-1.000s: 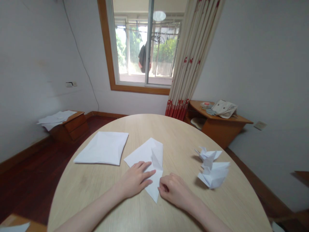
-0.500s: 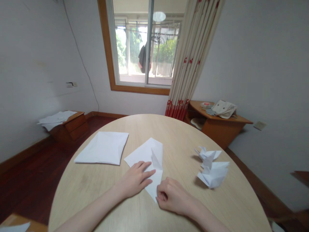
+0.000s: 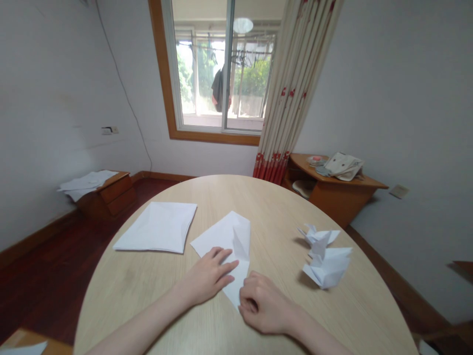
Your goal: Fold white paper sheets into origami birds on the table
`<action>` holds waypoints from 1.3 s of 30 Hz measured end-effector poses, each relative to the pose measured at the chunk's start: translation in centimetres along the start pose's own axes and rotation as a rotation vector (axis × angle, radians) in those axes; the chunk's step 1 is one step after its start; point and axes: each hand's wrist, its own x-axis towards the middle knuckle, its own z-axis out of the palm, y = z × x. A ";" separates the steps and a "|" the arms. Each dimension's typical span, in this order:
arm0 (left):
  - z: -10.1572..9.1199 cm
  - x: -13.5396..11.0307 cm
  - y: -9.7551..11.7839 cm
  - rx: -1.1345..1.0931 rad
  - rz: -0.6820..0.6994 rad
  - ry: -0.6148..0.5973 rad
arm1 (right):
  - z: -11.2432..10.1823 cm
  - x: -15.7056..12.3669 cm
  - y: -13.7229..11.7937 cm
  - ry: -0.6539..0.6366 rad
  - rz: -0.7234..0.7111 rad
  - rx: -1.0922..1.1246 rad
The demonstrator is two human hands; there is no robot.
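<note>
A partly folded sheet of white paper (image 3: 218, 231) lies before me on the round wooden table, a raised crease standing near its right side. My left hand (image 3: 212, 276) rests flat on it, fingers spread. Along the sheet's lower right edge, close to its near tip, my right hand (image 3: 262, 303) is closed with curled fingers and thumb at the paper's edge. How much paper lies inside those fingers is hidden. Two folded paper figures (image 3: 327, 268) with pointed parts stand to the right of my right hand.
A stack of white paper (image 3: 157, 227) is on the table's (image 3: 207, 190) left side. Beyond the table are a low cabinet (image 3: 118, 190) with papers on top, a corner desk (image 3: 332, 192) holding a cloth bag (image 3: 343, 165), and a curtain (image 3: 288, 98) beside the window.
My right hand has slid very slightly toward me along the paper's edge. My left hand and the sheet look almost unmoved.
</note>
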 end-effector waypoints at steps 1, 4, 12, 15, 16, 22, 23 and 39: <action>0.0 0.0 0.0 0.001 0.001 -0.004 | 0.1 0.0 0.2 0.020 -0.017 0.006; 0.0 0.0 0.0 0.012 -0.004 -0.028 | 0.4 0.2 0.8 0.084 -0.074 0.005; 0.3 -0.2 -0.2 0.039 -0.003 -0.025 | 0.2 0.5 2.1 0.416 -0.053 -0.147; 0.2 -0.3 -0.1 0.041 -0.009 -0.036 | 0.1 0.7 2.3 0.501 0.008 -0.185; 0.1 -0.3 0.0 0.039 -0.009 -0.039 | 0.2 0.7 2.5 0.518 0.031 -0.190; -0.6 0.0 0.6 -0.052 -0.002 -0.025 | 0.7 0.7 3.2 0.604 0.034 -0.303; -0.8 0.0 0.7 -0.077 -0.002 -0.024 | 0.8 0.7 3.2 0.614 0.035 -0.324; -1.5 -0.3 1.3 -0.235 0.016 -0.095 | 0.8 0.8 3.0 0.624 0.072 -0.317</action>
